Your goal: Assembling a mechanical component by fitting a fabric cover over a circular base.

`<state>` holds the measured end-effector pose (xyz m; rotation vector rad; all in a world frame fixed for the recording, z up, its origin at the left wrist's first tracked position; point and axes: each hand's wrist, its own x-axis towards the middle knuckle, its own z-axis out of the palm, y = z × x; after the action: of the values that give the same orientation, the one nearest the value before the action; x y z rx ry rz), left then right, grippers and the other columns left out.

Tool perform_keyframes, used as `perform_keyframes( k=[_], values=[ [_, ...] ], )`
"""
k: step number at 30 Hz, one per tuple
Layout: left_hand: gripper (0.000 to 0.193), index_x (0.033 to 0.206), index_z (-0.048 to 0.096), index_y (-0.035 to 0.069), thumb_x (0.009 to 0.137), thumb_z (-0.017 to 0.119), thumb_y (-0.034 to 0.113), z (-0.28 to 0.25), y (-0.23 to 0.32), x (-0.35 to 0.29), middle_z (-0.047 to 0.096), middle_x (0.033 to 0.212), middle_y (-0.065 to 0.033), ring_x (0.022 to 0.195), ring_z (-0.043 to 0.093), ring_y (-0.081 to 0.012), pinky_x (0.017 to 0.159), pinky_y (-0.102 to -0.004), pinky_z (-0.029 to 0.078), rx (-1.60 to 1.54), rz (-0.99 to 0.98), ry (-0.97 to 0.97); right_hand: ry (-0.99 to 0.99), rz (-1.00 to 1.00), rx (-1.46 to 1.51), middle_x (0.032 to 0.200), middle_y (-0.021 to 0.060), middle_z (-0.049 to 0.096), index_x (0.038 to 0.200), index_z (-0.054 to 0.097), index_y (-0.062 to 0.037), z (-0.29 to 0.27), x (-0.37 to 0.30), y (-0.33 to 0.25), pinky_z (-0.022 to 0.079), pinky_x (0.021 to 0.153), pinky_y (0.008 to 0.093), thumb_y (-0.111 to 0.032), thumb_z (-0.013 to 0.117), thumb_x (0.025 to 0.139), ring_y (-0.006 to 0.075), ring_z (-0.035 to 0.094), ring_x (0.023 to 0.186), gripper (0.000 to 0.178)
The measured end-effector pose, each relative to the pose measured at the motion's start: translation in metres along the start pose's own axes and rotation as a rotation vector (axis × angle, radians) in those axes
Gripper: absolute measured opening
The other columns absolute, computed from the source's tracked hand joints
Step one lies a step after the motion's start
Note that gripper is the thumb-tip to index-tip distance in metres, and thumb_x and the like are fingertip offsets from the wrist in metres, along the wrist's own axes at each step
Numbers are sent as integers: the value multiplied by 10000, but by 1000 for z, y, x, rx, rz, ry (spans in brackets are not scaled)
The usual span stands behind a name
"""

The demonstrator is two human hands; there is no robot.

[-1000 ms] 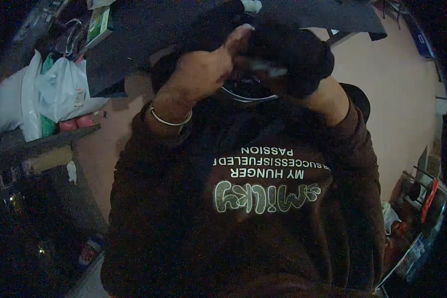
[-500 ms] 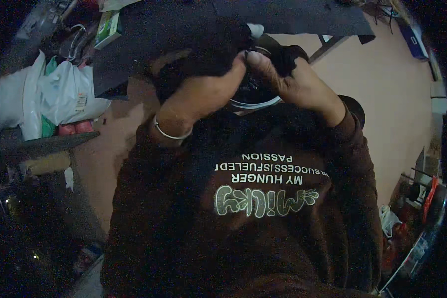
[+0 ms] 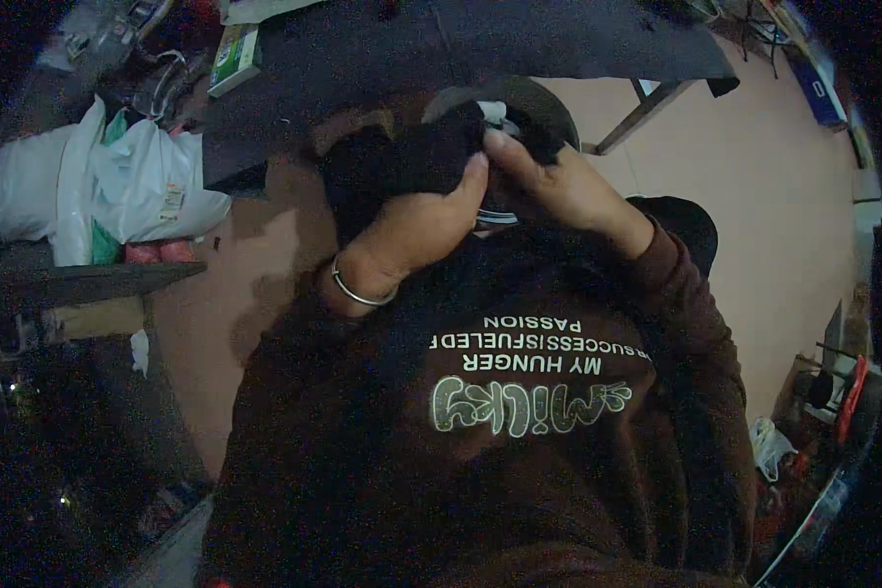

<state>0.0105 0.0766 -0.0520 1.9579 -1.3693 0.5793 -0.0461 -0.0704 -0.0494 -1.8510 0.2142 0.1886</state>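
Note:
A bunched black cloth (image 3: pixel 392 162) is gathered between my two hands in front of my chest. My left hand (image 3: pixel 431 220) grips its near edge, thumb pointing up toward the middle. My right hand (image 3: pixel 544 181) pinches it from the right, its thumb just beside the left one. A small white piece (image 3: pixel 493 113), like a label or lining, shows at the top of the cloth above the thumbs. The fingers of both hands are largely hidden behind the fabric. Below the thumbs a pale curved edge (image 3: pixel 498 217) shows; what it belongs to is unclear.
A dark grey cloth-covered table (image 3: pixel 598 44) lies ahead, with a green and white box (image 3: pixel 235 61) at its left. White plastic bags (image 3: pixel 137 186) rest on a shelf (image 3: pixel 98 279) at left. Behind my hands is a dark round object (image 3: pixel 556 110); another (image 3: pixel 681 230) is beside my right forearm.
Both hands have come slightly nearer my body with the black cloth. More of its white piece shows above the thumbs, and the pale curved edge below is more covered.

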Motion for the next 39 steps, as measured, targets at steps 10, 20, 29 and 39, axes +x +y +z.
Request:
perform_keyframes(
  k=[10, 20, 29, 39],
  values=[
    [219, 916, 532, 16, 724, 518, 121, 0, -23, -9, 552, 871, -123, 782, 541, -236, 699, -321, 428, -167, -271, -134, -118, -31, -42, 712, 5, 498, 930, 499, -36, 5, 17, 6, 359, 523, 211, -379, 408, 823, 67, 431, 618, 371],
    [227, 898, 513, -49, 684, 500, 25, 6, -8, -7, 526, 886, -177, 800, 525, -295, 716, -367, 418, -47, -110, 3, -72, -59, -207, 722, 26, 515, 913, 514, -21, 2, 23, 23, 397, 590, 257, -404, 380, 826, 112, 465, 668, 415],
    [286, 957, 511, -25, 778, 458, 191, 22, -33, -20, 526, 946, -200, 873, 531, -255, 736, -342, 413, 649, 248, -162, 53, -318, 97, 695, 34, 529, 907, 522, -30, 15, 21, 26, 403, 575, 256, -375, 433, 812, 117, 484, 628, 368],
    [432, 923, 547, 42, 825, 344, 410, 13, -35, -7, 573, 790, -168, 780, 559, -224, 712, -304, 415, -549, -896, -456, 145, -426, -168, 793, 46, 583, 931, 540, -33, -6, 18, 47, 442, 641, 267, -128, 572, 742, 133, 532, 700, 213]
  ],
)
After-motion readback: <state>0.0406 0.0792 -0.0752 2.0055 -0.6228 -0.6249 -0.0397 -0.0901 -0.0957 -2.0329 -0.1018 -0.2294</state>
